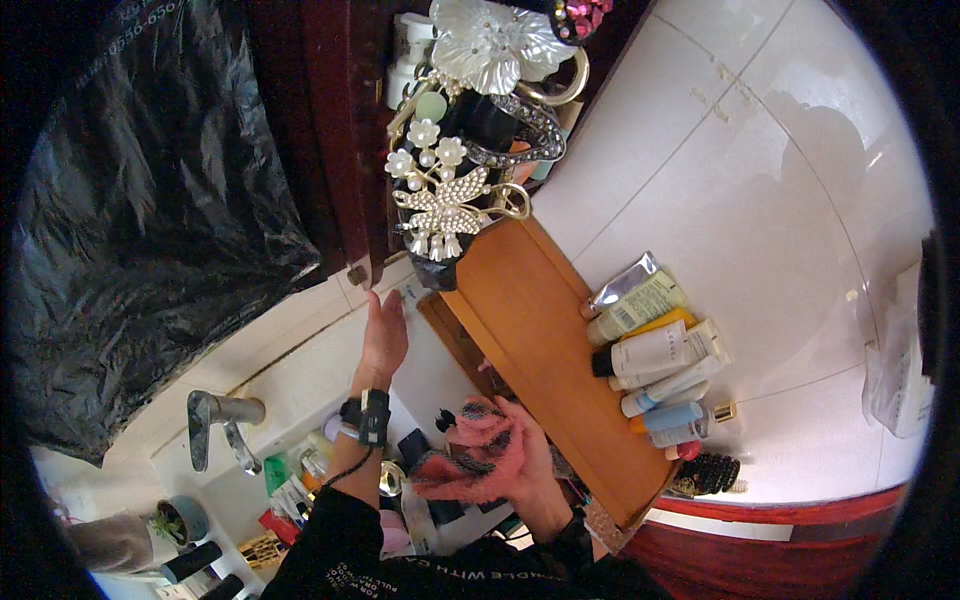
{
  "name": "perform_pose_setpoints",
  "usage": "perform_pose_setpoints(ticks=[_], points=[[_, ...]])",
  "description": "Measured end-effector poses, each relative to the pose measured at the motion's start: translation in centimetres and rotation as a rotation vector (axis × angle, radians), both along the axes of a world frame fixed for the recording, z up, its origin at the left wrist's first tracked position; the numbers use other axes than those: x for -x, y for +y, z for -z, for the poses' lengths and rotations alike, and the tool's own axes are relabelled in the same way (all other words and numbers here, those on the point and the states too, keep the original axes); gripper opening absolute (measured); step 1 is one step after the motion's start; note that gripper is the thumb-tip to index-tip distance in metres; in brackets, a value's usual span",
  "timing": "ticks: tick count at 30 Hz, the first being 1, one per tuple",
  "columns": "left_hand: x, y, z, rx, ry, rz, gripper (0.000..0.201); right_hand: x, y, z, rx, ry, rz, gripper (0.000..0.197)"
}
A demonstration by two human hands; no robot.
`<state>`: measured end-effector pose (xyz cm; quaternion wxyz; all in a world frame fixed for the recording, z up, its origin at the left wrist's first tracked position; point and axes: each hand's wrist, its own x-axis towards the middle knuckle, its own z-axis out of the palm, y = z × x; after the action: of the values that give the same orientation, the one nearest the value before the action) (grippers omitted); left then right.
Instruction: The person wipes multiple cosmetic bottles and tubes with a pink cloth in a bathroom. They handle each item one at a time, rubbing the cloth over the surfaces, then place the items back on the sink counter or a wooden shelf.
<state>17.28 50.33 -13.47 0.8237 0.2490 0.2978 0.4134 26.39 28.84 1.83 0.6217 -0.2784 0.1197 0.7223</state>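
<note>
Sink [430, 370] holds jumbled small packages [294, 498], right hand [532, 462] grasping a pink-and-grey cloth [468, 455], left hand [384, 336] unclenched near the rim.

Pink cloth [465, 465] partly hides the right hand [536, 468]; the top edge crops a pink-jewelled ornament [582, 18].

Head-worn fisheye view, facing down, near both hands [384, 328] [537, 468]

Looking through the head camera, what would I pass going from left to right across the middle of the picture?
Chrome faucet → left hand → pink-and-grey cloth → row of squeeze tubes → whitish plastic bag.
</note>
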Motion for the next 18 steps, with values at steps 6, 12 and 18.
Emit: perform_pose_setpoints(ticks=[6,12,18], points=[[3.4,-1.4,-2.0,-0.225,0.295,0.114,0.075,0.3,-1.7,-1.4,-0.063,-0.039,0.004,0.03],[10.9,-7.7,-8.0,-0.507,0.578,0.123,0.056,-0.3,-2.8,-0.5,-0.248,0.178,-0.114,0.03],[14.9,-17.4,-6.7,-0.723,1.109,0.297,0.029,1.3,-4.3,1.9,-0.336,0.17,-0.315,0.033]])
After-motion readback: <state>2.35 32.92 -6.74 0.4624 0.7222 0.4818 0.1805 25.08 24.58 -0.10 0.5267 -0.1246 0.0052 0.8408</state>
